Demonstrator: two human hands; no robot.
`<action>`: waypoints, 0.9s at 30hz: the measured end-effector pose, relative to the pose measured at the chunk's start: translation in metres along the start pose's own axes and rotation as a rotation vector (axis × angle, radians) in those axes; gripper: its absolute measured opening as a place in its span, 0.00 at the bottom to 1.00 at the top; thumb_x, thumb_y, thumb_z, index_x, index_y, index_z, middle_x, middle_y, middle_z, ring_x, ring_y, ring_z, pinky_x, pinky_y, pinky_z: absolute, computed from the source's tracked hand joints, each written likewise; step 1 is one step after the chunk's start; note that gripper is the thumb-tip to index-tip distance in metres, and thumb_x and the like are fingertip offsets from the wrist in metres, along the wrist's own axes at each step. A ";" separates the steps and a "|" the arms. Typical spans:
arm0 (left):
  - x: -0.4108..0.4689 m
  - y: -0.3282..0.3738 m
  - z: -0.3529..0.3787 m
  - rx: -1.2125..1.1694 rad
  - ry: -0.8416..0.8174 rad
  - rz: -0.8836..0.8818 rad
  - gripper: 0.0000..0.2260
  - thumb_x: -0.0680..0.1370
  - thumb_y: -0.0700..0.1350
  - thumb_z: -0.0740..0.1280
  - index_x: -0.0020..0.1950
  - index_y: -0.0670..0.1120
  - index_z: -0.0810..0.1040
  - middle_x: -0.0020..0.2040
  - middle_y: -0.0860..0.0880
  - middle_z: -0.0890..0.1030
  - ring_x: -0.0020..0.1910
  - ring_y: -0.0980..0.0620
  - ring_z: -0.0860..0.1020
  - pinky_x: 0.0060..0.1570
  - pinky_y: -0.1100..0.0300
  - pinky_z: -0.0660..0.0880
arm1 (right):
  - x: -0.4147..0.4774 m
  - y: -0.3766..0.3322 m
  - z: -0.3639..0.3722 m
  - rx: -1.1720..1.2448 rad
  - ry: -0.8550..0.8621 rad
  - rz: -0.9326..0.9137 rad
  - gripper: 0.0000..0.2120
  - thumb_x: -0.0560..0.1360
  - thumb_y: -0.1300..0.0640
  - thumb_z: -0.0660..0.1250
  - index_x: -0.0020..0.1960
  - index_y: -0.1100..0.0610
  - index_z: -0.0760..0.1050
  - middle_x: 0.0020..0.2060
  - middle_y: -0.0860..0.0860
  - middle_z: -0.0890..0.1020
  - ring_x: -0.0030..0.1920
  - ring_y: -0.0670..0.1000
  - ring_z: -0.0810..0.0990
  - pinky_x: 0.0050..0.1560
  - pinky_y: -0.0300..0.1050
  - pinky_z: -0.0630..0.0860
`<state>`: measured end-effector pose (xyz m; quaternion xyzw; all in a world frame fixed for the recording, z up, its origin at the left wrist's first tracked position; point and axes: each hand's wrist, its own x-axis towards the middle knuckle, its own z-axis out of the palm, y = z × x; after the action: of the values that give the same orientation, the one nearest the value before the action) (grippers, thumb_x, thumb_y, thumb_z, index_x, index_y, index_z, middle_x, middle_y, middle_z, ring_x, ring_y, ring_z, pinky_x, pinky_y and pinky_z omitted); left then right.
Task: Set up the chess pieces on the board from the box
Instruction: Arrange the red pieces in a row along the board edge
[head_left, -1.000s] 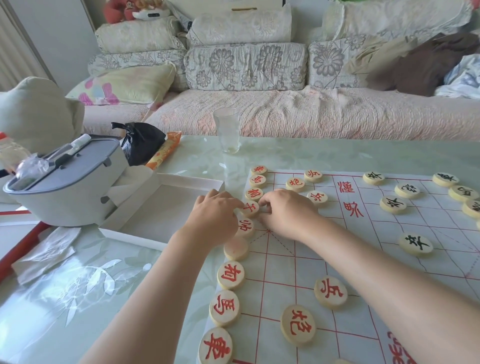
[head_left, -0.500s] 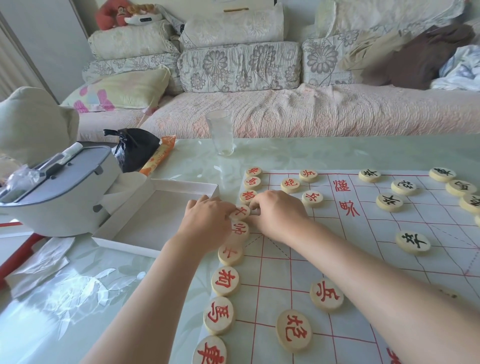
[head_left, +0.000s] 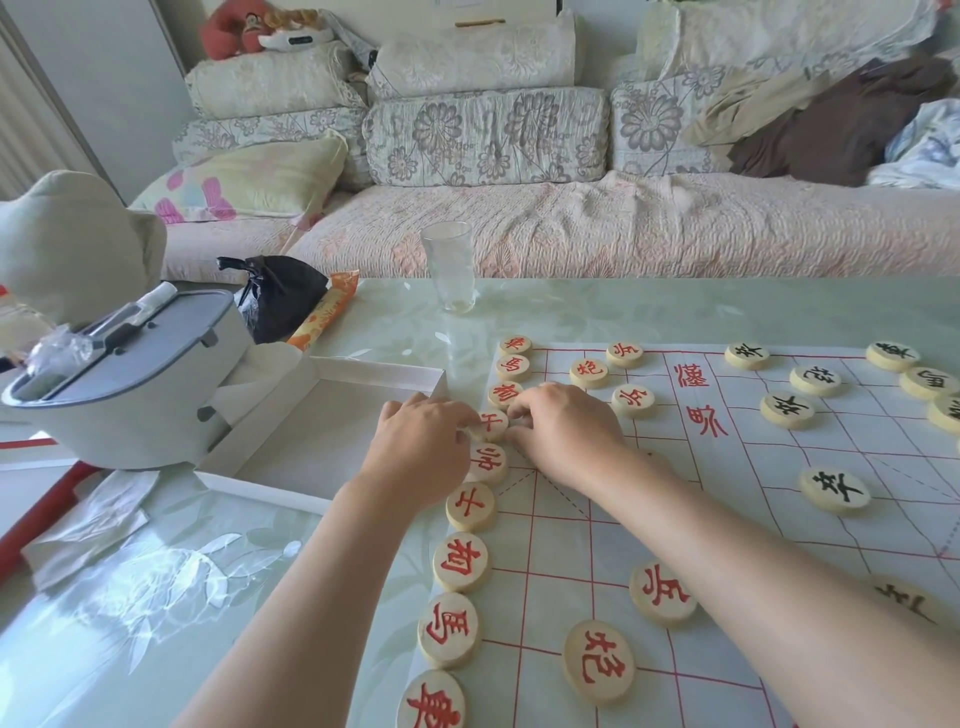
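Flipped since a second ago: the pale wooden piece (head_left: 470, 506) low in the edge column, blank then, now shows its red character, and both hands stay where they were. Left hand (head_left: 421, 447) and right hand (head_left: 563, 431) meet over one pale round wooden disc marked in red (head_left: 492, 423), curled fingertips pinching it from either side as it lies flat in the column along the left edge of the white paper board with red grid lines (head_left: 779, 467). Shallow white cardboard box (head_left: 311, 431) sits open just left.
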<state>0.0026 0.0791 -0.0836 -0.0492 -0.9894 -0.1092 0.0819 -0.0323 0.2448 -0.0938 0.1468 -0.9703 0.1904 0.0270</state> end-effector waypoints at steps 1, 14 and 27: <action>0.000 -0.001 0.000 -0.001 0.010 -0.004 0.18 0.78 0.42 0.55 0.60 0.58 0.77 0.58 0.58 0.79 0.60 0.53 0.69 0.60 0.58 0.59 | 0.001 0.001 -0.001 -0.015 0.003 0.006 0.12 0.77 0.50 0.67 0.60 0.47 0.78 0.57 0.48 0.81 0.56 0.53 0.79 0.49 0.46 0.74; 0.001 0.003 0.000 0.018 0.029 -0.011 0.18 0.78 0.41 0.56 0.58 0.59 0.79 0.59 0.57 0.77 0.59 0.53 0.69 0.57 0.60 0.58 | 0.004 0.006 -0.003 -0.026 0.013 0.039 0.07 0.79 0.52 0.64 0.52 0.48 0.81 0.52 0.49 0.82 0.52 0.55 0.80 0.45 0.47 0.74; 0.000 0.004 0.002 -0.027 0.035 -0.017 0.18 0.77 0.41 0.58 0.61 0.59 0.78 0.58 0.55 0.77 0.60 0.52 0.69 0.58 0.59 0.60 | 0.001 0.002 -0.008 0.036 -0.063 0.018 0.15 0.75 0.49 0.66 0.62 0.43 0.78 0.59 0.45 0.80 0.59 0.51 0.78 0.55 0.46 0.75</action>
<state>0.0030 0.0830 -0.0846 -0.0401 -0.9866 -0.1244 0.0976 -0.0336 0.2498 -0.0868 0.1444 -0.9684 0.2032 -0.0079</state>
